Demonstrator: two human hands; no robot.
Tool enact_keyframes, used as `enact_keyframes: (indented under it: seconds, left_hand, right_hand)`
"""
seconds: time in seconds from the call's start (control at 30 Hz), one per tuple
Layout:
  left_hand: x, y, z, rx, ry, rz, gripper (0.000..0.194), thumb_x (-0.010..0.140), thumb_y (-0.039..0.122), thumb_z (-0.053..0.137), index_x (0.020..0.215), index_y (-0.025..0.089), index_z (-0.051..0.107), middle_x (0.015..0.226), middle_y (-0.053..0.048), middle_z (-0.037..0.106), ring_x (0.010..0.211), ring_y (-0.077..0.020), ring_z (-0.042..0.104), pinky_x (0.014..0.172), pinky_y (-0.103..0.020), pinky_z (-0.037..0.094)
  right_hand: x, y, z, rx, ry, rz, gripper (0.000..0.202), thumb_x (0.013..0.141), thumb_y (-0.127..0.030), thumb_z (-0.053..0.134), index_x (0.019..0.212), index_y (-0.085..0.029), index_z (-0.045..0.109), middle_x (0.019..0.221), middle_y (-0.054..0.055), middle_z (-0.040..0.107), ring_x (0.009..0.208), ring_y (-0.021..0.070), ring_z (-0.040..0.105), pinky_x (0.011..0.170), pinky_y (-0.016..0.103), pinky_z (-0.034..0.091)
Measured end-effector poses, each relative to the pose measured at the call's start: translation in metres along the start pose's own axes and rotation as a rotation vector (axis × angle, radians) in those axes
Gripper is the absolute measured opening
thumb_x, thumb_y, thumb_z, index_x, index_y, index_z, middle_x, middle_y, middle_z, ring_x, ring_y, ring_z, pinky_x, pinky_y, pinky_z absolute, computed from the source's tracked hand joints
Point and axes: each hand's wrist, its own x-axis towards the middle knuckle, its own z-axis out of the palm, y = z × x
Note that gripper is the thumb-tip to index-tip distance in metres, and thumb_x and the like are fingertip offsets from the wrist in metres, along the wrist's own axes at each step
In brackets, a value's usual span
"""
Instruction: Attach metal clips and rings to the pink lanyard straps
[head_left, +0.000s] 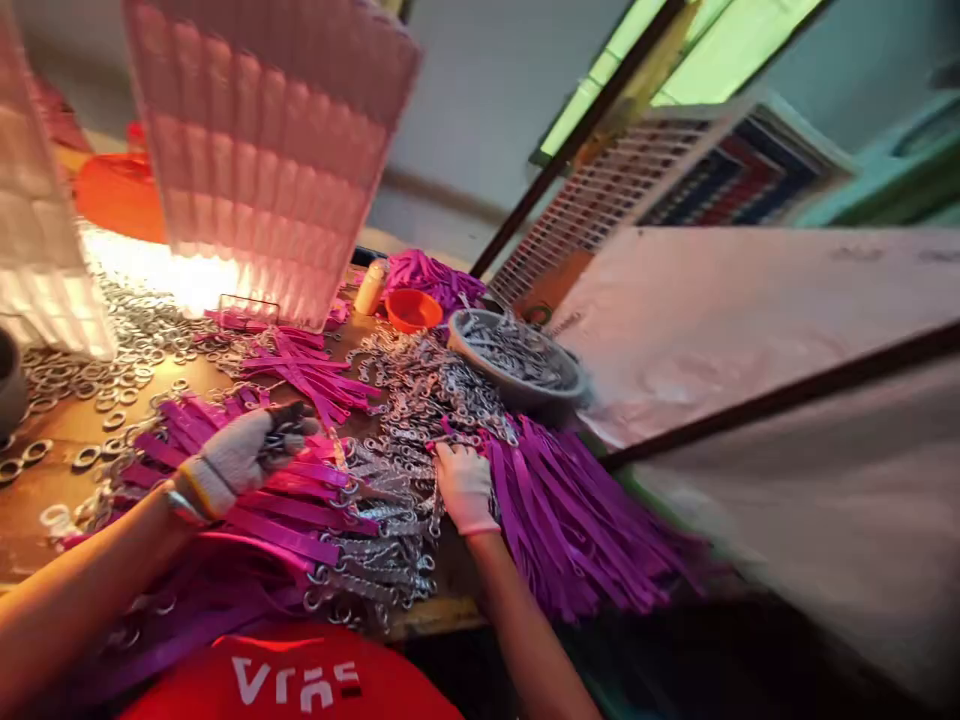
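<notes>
My left hand (251, 450), in a white glove with dark fingertips, is curled around several small metal pieces, above a pile of magenta straps (281, 525). Metal chains with rings (386, 540) are attached at the straps' right ends. To the right, my gloved right hand (463, 485) reaches the edge of a chain heap (431, 390), its fingers bent down at the end of a magenta strap. Whether it grips the strap is hard to see. A large bundle of purple straps (577, 520) lies just right of this hand.
A grey basin (566, 385) full of metal pieces stands behind the purple bundle, near an orange bowl (414, 312) and a pale bottle (370, 288). Loose rings (86, 457) lie at the left. Translucent ribbed panels (277, 150) stand before a bright orange lamp (120, 195).
</notes>
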Motion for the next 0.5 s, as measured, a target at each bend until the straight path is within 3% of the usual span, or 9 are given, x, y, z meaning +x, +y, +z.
enact_keyframes:
  seconds: [0.07, 0.17, 0.27, 0.37, 0.5]
  left_hand:
    - [0.007, -0.012, -0.004, 0.079, 0.014, -0.027, 0.014, 0.092, 0.018, 0.055, 0.079, 0.012, 0.058, 0.063, -0.002, 0.059, 0.036, -0.0039, 0.042, 0.028, -0.011, 0.025]
    - [0.013, -0.026, -0.011, 0.179, -0.008, 0.067, 0.017, 0.09, 0.026, 0.059, 0.078, 0.014, 0.058, 0.063, -0.002, 0.061, 0.038, -0.0062, 0.048, 0.029, -0.013, 0.029]
    - [0.014, -0.035, -0.014, 0.209, -0.005, 0.168, 0.019, 0.084, 0.032, 0.065, 0.078, 0.016, 0.056, 0.062, -0.002, 0.062, 0.041, -0.0087, 0.052, 0.031, -0.014, 0.032]
    - [0.009, -0.039, -0.014, 0.227, -0.011, 0.268, 0.019, 0.082, 0.035, 0.063, 0.082, 0.017, 0.057, 0.059, -0.001, 0.061, 0.04, -0.009, 0.051, 0.033, -0.015, 0.033]
    - [-0.002, -0.038, -0.017, 0.253, -0.051, 0.416, 0.025, 0.081, 0.04, 0.064, 0.093, 0.018, 0.059, 0.056, 0.002, 0.057, 0.038, -0.0093, 0.048, 0.032, -0.016, 0.03]
  right_hand:
    - [0.0, 0.0, 0.002, 0.035, 0.043, -0.028, 0.029, 0.096, -0.016, 0.044, 0.104, -0.008, 0.07, 0.096, 0.023, 0.069, 0.095, 0.0321, 0.061, 0.083, 0.042, 0.043]
    - [0.002, -0.02, -0.009, 0.132, 0.108, -0.098, 0.034, 0.099, -0.02, 0.038, 0.116, -0.01, 0.067, 0.109, 0.02, 0.069, 0.101, 0.0275, 0.063, 0.089, 0.039, 0.046]
    - [0.002, -0.071, -0.037, 0.482, 0.092, -0.25, 0.035, 0.101, -0.029, 0.037, 0.12, -0.017, 0.064, 0.112, 0.011, 0.07, 0.097, 0.0205, 0.065, 0.086, 0.032, 0.05]
    - [-0.002, -0.131, -0.07, 0.871, -0.047, -0.387, 0.031, 0.099, -0.035, 0.045, 0.117, -0.02, 0.065, 0.103, 0.006, 0.072, 0.089, 0.0181, 0.066, 0.081, 0.028, 0.052]
    - [-0.004, -0.18, -0.091, 0.881, -0.124, -0.492, 0.032, 0.097, -0.032, 0.05, 0.125, -0.021, 0.061, 0.105, 0.005, 0.071, 0.093, 0.018, 0.066, 0.084, 0.028, 0.052]
